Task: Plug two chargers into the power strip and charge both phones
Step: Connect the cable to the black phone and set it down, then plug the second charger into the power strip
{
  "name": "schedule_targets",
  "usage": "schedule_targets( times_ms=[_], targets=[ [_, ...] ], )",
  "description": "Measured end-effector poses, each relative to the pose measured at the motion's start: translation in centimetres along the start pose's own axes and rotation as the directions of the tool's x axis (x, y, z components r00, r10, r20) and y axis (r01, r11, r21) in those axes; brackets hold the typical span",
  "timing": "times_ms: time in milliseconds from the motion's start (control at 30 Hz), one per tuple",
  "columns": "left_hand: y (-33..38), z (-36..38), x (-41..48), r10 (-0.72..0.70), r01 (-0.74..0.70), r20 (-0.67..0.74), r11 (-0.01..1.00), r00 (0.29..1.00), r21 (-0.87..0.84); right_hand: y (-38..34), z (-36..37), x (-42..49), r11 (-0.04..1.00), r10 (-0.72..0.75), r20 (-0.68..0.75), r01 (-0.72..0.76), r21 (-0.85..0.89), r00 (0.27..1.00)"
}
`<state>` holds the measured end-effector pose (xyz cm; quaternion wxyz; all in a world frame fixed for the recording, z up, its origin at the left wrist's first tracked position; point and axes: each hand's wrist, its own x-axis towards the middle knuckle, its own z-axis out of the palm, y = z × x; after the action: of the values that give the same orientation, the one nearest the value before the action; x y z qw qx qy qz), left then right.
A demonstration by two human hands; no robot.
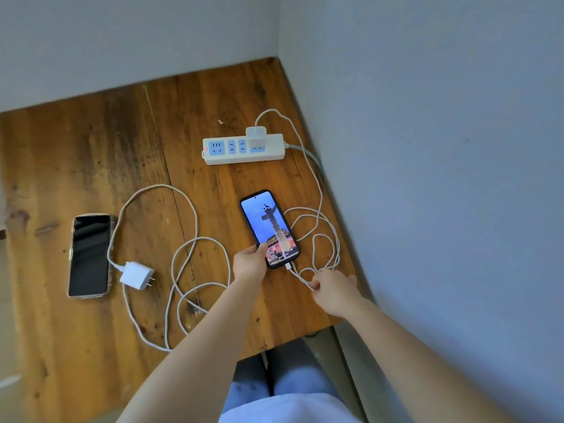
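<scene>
A white power strip (244, 149) lies near the table's far right corner, with one white charger (256, 136) plugged into its right socket. That charger's cable (320, 209) loops down to a black phone (268, 228) with a lit screen, and its plug sits in the phone's bottom port. My left hand (248, 264) holds the phone's lower left edge. My right hand (334, 293) pinches the cable just behind the plug. A second phone (89, 254), screen dark, lies at the left. Beside it rests a loose white charger (136, 275), prongs bare, with its cable (195, 270) coiled on the table.
The wooden table (91, 148) stands in a corner, with grey walls behind and to the right. Its right edge runs close to the lit phone. My knees show below the table's front edge.
</scene>
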<state>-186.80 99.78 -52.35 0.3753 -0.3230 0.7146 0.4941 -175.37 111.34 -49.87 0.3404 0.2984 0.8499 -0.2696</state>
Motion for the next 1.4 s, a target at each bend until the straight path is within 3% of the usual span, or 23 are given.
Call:
schedule_targets(
  times_ms=[200, 367, 467, 600, 733, 833, 1033, 1233, 1333, 1400],
  targets=[
    [-0.5, 0.1, -1.6, 0.109, -0.105, -0.022, 0.982, 0.994, 0.158, -0.8, 0.3, 0.0, 0.999, -0.026, -0.006, 0.026, -0.027, 1.0],
    [-0.4, -2.6, -2.1, 0.165, -0.166, 0.025, 0.961, 0.986, 0.22, -3.6, -0.3, -0.5, 0.993, -0.122, -0.202, 0.118, -0.033, 0.972],
    [-0.4, -5.9, -2.2, 0.285, -0.25, -0.101, 0.932, 0.953, 0.263, -6.9, -0.3, -0.4, 0.977, -0.21, -0.192, 0.199, -0.074, 0.959],
    [-1.4, -12.5, -1.4, 0.443, -0.354, -0.306, 0.885, 0.843, 0.303, -12.9, 1.0, 0.2, 0.94, -0.326, -0.1, 0.311, -0.138, 0.94],
    [-3.6, -19.7, 0.7, 0.421, -0.261, -0.472, 0.893, 0.775, 0.367, -19.2, 3.6, 0.8, 0.897, -0.42, -0.016, 0.413, -0.156, 0.907],
    [-5.9, -23.8, 2.2, 0.313, -0.11, -0.544, 0.921, 0.779, 0.373, -23.8, 6.0, 1.4, 0.867, -0.47, 0.012, 0.464, -0.184, 0.883],
    [-9.3, -28.1, 4.9, 0.338, -0.058, -0.439, 0.842, 0.832, 0.537, -30.4, 10.6, 2.6, 0.844, -0.506, -0.089, 0.472, -0.254, 0.858],
    [-10.5, -28.7, 6.0, 0.362, -0.052, -0.312, 0.722, 0.878, 0.69, -31.8, 12.5, 3.6, 0.829, -0.485, -0.114, 0.415, -0.374, 0.867],
    [-10.2, -28.8, 6.1, 0.335, -0.04, -0.286, 0.709, 0.898, 0.704, -31.5, 12.0, 3.7, 0.857, -0.456, -0.074, 0.415, -0.305, 0.887],
    [-9.8, -28.9, 6.1, 0.311, -0.038, -0.269, 0.716, 0.911, 0.697, -30.8, 11.3, 3.6, 0.921, -0.374, -0.024, 0.368, -0.129, 0.927]
  ],
)
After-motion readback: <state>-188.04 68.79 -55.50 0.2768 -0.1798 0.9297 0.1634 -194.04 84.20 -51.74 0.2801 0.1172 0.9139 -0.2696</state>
